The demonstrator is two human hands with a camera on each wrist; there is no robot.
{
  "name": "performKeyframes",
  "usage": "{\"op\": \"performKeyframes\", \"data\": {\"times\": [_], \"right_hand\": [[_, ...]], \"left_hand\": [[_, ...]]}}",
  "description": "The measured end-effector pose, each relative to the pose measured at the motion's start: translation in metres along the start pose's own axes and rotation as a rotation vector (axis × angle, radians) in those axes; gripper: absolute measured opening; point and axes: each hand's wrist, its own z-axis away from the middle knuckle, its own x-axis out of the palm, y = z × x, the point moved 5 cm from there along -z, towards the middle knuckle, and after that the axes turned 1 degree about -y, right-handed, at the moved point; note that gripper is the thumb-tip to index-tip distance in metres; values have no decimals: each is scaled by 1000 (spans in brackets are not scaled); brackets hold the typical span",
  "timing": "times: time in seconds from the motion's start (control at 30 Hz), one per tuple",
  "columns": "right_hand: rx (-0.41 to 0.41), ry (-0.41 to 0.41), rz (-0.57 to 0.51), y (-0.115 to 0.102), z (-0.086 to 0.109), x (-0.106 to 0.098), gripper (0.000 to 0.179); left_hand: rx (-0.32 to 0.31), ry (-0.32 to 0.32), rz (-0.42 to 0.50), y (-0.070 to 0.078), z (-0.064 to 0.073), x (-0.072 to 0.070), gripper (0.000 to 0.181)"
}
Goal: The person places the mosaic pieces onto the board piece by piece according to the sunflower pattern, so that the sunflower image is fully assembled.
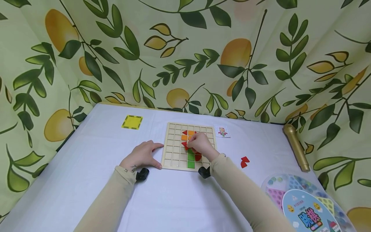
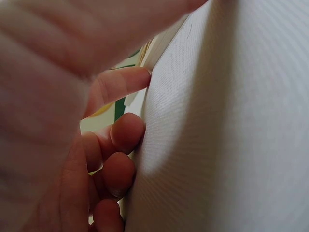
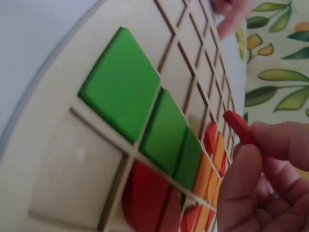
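Note:
A square wooden grid board (image 1: pixel 174 151) lies on the white cloth. My left hand (image 1: pixel 142 155) is spread at its left edge, with thumb and index fingertips touching the rim; its other fingers rest on the cloth in the left wrist view. My right hand (image 1: pixel 203 145) is over the middle of the board. Between thumb and index finger it pinches a small red tile (image 3: pixel 239 126), seen almost edge-on. Green tiles (image 3: pixel 120 82) stand in a column below it, orange tiles (image 1: pixel 184 137) above. Red tiles (image 3: pixel 142 195) with curved edges sit beside them, partly hidden by the right hand.
A pattern card (image 1: pixel 222 131) lies by the board's upper right corner. Several loose red tiles (image 1: pixel 244 160) are to the right. Farther off are a yellow square frame (image 1: pixel 132 122), a gold tube (image 1: pixel 296 147) and a round game box (image 1: pixel 310 206). A leaf-print curtain (image 1: pixel 188 48) hangs behind.

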Motion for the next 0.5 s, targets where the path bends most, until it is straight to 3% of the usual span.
{"op": "performKeyframes", "data": {"times": [0.3,0.5], "right_hand": [[15,68,54,-5,0,14,8],[8,62,100,-5,0,23,12]], "left_hand": [[8,2,0,0,0,0,93],[5,0,8,0,0,0,93]]}}
